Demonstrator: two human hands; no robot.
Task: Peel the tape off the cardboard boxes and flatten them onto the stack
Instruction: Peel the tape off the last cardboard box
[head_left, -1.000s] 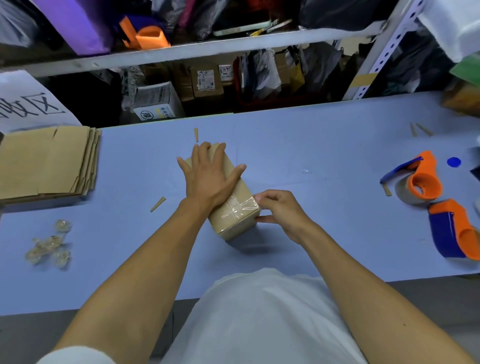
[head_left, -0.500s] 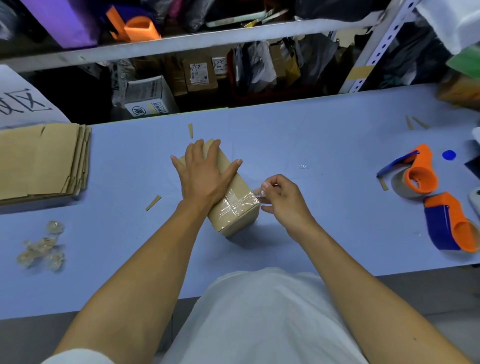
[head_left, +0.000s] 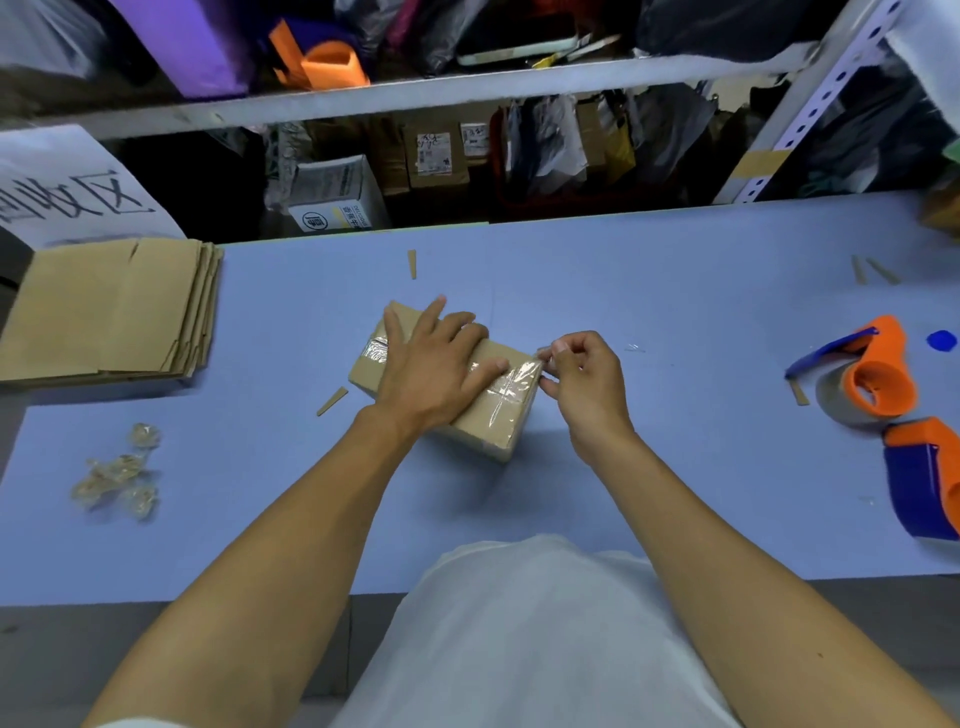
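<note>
Right hand (head_left: 584, 382) pinches the lifted end of the clear tape (head_left: 511, 382) at the near-right corner of the small cardboard box (head_left: 493, 421), mid-bench (head_left: 649, 291), while my left hand (head_left: 434, 364) presses flat and spread on its top. I'd judge the thin, glossy film could snap or strip the soft brown paper face if pulled too steeply. Flattened boxes wait in the stack (head_left: 109, 306) far left, well apart.
</note>
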